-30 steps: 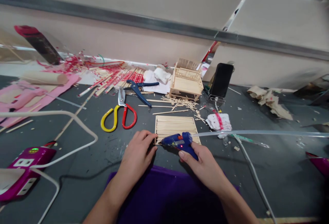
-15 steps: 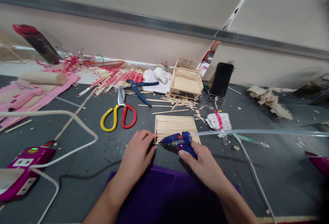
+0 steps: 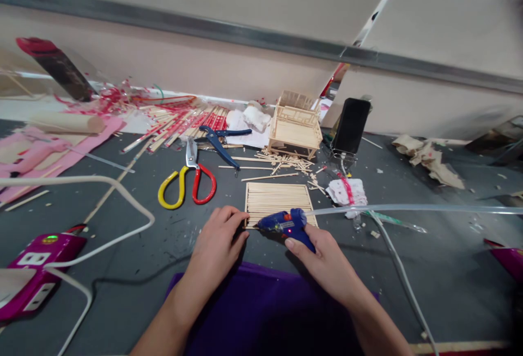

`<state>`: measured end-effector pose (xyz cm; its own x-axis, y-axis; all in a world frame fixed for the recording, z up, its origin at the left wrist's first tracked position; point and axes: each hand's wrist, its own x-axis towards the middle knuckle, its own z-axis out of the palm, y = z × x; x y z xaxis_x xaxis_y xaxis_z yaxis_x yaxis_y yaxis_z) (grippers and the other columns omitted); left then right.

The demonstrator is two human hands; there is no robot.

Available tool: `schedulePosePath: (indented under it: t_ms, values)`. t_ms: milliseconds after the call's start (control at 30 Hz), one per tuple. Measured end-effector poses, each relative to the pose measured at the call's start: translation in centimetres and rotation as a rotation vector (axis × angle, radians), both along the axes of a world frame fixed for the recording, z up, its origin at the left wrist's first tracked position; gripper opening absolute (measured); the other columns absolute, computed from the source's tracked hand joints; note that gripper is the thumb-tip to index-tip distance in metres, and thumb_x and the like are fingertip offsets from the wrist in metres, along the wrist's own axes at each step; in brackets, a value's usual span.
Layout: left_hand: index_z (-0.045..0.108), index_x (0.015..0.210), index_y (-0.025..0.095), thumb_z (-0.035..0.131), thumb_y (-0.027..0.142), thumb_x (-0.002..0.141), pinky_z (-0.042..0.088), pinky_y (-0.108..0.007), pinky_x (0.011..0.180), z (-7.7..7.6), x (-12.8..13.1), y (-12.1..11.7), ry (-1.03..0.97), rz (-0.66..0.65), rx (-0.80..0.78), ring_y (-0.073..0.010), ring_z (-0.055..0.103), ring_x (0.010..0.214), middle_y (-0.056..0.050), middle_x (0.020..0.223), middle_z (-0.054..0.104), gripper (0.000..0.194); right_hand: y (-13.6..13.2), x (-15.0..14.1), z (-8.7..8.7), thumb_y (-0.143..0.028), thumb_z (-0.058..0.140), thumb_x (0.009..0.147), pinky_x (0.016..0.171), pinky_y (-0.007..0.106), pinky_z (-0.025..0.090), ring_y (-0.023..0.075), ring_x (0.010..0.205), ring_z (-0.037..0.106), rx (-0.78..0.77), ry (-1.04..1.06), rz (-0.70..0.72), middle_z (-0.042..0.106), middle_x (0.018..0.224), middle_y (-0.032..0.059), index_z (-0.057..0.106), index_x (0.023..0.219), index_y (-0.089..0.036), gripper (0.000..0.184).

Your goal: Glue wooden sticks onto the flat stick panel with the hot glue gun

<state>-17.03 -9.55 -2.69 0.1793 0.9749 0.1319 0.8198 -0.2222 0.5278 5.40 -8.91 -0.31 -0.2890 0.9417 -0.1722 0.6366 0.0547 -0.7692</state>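
A flat panel of thin wooden sticks laid side by side [image 3: 279, 194] rests on the grey table in front of me. My left hand [image 3: 219, 242] pinches its near left corner between thumb and fingers. In my right hand [image 3: 327, 258] is a blue hot glue gun [image 3: 289, 222] with a small red light lit. Its nozzle points left, at the near edge of the panel close to my left fingertips; glue at the tip is too small to make out. A long clear glue stick [image 3: 392, 210] runs out of its back to the right.
Yellow-and-red-handled scissors [image 3: 191, 173] and a blue cutter [image 3: 218, 145] lie behind my left hand. Stick offcuts [image 3: 292, 161], a small wooden model house [image 3: 295, 127] and a phone on a stand [image 3: 351, 127] are farther back. A purple power strip [image 3: 44, 269] with white cables sits left.
The glue gun's tip has shifted very slightly right along the panel's near edge. My left hand keeps its hold on the corner.
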Motion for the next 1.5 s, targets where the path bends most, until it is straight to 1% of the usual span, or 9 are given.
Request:
schedulePosePath:
  t_ms: [200,567,733,833,1033,1167,1233,1400,1500]
  values:
    - [0.058,0.111,0.023,0.054,0.018,0.086,0.045,-0.037,0.084,-0.1,0.0,0.0,-0.017,0.0,-0.017,-0.022,0.05,0.097,-0.005,0.106,0.057,0.026,-0.1,0.4,0.2,-0.035,0.05,0.087,0.059,0.026,0.038,0.016,0.066,0.053,0.012,-0.01,-0.005,0.061,0.073,0.0026,0.058,0.083,-0.017,0.02]
    - [0.058,0.111,0.023,0.056,0.018,0.085,0.045,-0.038,0.086,-0.4,-0.1,0.0,-0.019,0.007,-0.02,-0.0225,0.05,0.099,-0.005,0.107,0.057,0.027,0.0,1.6,0.0,-0.036,0.05,0.088,0.063,0.027,0.041,0.016,0.07,0.054,-0.007,0.052,-0.014,0.063,0.079,0.0044,0.061,0.09,-0.016,0.023]
    - [0.057,0.111,0.024,0.055,0.018,0.085,0.045,-0.038,0.086,-0.7,-0.2,0.0,-0.027,0.0,-0.006,-0.0223,0.05,0.099,-0.005,0.107,0.056,0.027,-0.2,2.3,-0.5,-0.04,0.05,0.087,0.055,0.025,0.038,0.0128,0.06,0.049,-0.007,0.038,-0.033,0.059,0.07,0.002,0.059,0.083,-0.016,0.026]
    - [0.057,0.111,0.024,0.055,0.019,0.085,0.045,-0.039,0.086,-0.8,-0.3,0.0,-0.03,-0.003,0.009,-0.0222,0.05,0.098,-0.005,0.107,0.056,0.026,-0.3,2.6,-0.5,-0.041,0.05,0.087,0.053,0.024,0.037,0.0119,0.057,0.046,-0.018,0.037,-0.041,0.058,0.068,0.001,0.058,0.083,-0.016,0.026]
    - [0.057,0.112,0.024,0.055,0.02,0.085,0.045,-0.037,0.085,-0.8,-0.3,0.0,-0.025,-0.008,0.023,-0.0222,0.051,0.098,-0.005,0.107,0.056,0.027,-0.2,3.4,-0.2,-0.039,0.049,0.088,0.053,0.024,0.036,0.0127,0.059,0.047,-0.02,0.036,-0.048,0.058,0.068,0.0012,0.058,0.082,-0.016,0.025]
    - [0.057,0.112,0.025,0.055,0.021,0.085,0.045,-0.036,0.085,-0.8,-0.3,0.0,-0.035,-0.005,0.039,-0.0222,0.052,0.099,-0.004,0.106,0.057,0.027,-0.3,4.0,-0.1,-0.04,0.049,0.088,0.058,0.025,0.039,0.014,0.064,0.051,-0.002,0.061,-0.042,0.06,0.072,0.0019,0.058,0.082,-0.016,0.026]
    - [0.057,0.112,0.025,0.056,0.021,0.085,0.045,-0.037,0.086,-0.8,-0.4,0.1,-0.041,-0.01,0.039,-0.0222,0.052,0.099,-0.005,0.107,0.058,0.028,-0.3,4.3,-0.1,-0.04,0.049,0.088,0.058,0.024,0.039,0.0142,0.064,0.052,-0.001,0.072,-0.046,0.06,0.071,0.0017,0.058,0.082,-0.016,0.026]
    - [0.058,0.111,0.023,0.057,0.023,0.084,0.045,-0.038,0.087,-0.8,-0.4,0.3,-0.039,-0.009,0.023,-0.0229,0.052,0.099,-0.005,0.106,0.058,0.028,-0.4,5.3,-0.2,-0.042,0.05,0.088,0.048,0.022,0.032,0.0115,0.053,0.043,-0.006,0.064,-0.076,0.053,0.061,-0.0013,0.055,0.078,-0.017,0.027]
    - [0.058,0.111,0.023,0.057,0.023,0.084,0.044,-0.038,0.088,-0.8,-0.4,0.3,-0.036,-0.004,0.006,-0.023,0.052,0.099,-0.005,0.106,0.058,0.027,-0.4,5.9,-0.3,-0.043,0.049,0.088,0.044,0.022,0.028,0.0095,0.047,0.036,-0.04,0.096,-0.087,0.048,0.057,-0.0036,0.055,0.081,-0.017,0.028]
